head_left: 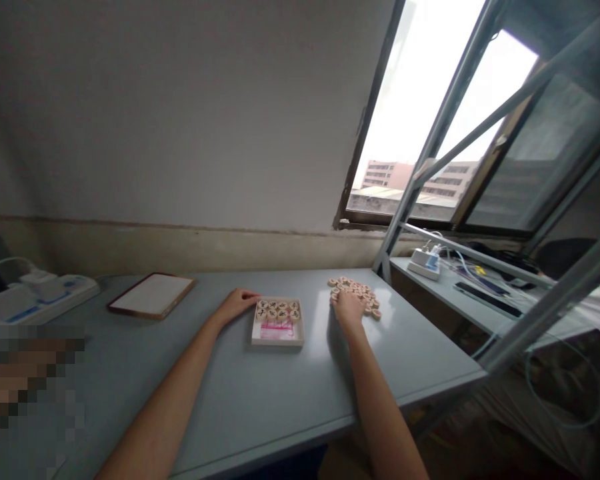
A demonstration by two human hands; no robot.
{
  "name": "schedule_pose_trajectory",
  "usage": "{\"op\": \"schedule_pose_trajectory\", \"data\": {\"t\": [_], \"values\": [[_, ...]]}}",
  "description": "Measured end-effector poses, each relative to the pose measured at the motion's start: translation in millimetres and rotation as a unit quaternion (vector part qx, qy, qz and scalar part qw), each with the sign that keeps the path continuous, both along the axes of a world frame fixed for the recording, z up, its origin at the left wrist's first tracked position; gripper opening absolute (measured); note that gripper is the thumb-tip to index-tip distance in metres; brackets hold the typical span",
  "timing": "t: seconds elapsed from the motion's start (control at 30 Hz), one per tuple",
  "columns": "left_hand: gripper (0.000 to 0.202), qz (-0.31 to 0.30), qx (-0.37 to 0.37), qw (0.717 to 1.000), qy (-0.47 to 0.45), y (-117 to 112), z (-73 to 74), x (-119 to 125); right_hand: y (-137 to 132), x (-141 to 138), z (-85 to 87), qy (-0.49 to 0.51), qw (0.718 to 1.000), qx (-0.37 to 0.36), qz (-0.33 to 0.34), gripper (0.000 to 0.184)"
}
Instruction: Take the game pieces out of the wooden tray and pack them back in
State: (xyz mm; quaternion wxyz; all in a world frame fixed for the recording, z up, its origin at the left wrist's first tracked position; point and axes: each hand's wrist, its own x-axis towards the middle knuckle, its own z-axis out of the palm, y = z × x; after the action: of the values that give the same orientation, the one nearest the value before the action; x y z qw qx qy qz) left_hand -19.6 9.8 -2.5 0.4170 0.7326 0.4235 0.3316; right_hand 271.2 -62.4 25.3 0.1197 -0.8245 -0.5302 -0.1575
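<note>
A shallow white box [279, 343] lies on the grey desk, with two rows of round wooden Chinese chess pieces [278, 311] at its far side and a pink-printed sheet showing at its near side. At the box's far left corner, my left hand [236, 305] has its fingers closed on the edge. Further right is a loose pile of more Chinese chess pieces [360, 291]. My right hand [350, 309] is down at the near left of that pile, fingers curled among the pieces. The back of the hand hides most of its fingertips and whatever they pinch.
A flat white lid-like tray with a brown rim [153, 295] lies at the back left. Beyond it is a power strip [55, 297]. A metal bed frame post [395, 233] stands at the desk's right end, near a second desk [460, 293] with cables and a charger.
</note>
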Motion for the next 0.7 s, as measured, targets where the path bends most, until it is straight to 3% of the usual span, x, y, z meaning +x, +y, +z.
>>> {"op": "schedule_pose_trajectory", "data": {"t": [0.17, 0.27, 0.37, 0.53, 0.6, 0.7], "values": [[0.041, 0.021, -0.006, 1.0, 0.005, -2, 2.3, 2, 1, -7, 4.6, 0.055, 0.997, -0.001, 0.047, 0.024], [0.037, 0.043, 0.006, 0.999, 0.004, -2, 3.3, 2, 0, -19, 16.9, 0.085, 0.984, 0.098, 0.118, 0.027], [0.037, 0.042, 0.005, 0.999, -0.002, -1, 3.5, -1, -2, -42, 27.4, 0.102, 0.95, 0.173, 0.24, 0.026], [0.037, 0.061, 0.036, 0.997, -0.006, 2, 1.7, -4, -10, -96, 19.1, 0.104, 0.879, 0.039, 0.463, 0.022], [0.035, 0.062, 0.045, 0.997, -0.012, 1, 1.5, -4, -15, -115, 12.7, 0.082, 0.86, 0.003, 0.504, 0.022], [0.033, 0.069, 0.046, 0.996, -0.023, -1, 2.3, -3, -22, -131, 9.1, 0.059, 0.854, 0.013, 0.517, 0.032]]}}
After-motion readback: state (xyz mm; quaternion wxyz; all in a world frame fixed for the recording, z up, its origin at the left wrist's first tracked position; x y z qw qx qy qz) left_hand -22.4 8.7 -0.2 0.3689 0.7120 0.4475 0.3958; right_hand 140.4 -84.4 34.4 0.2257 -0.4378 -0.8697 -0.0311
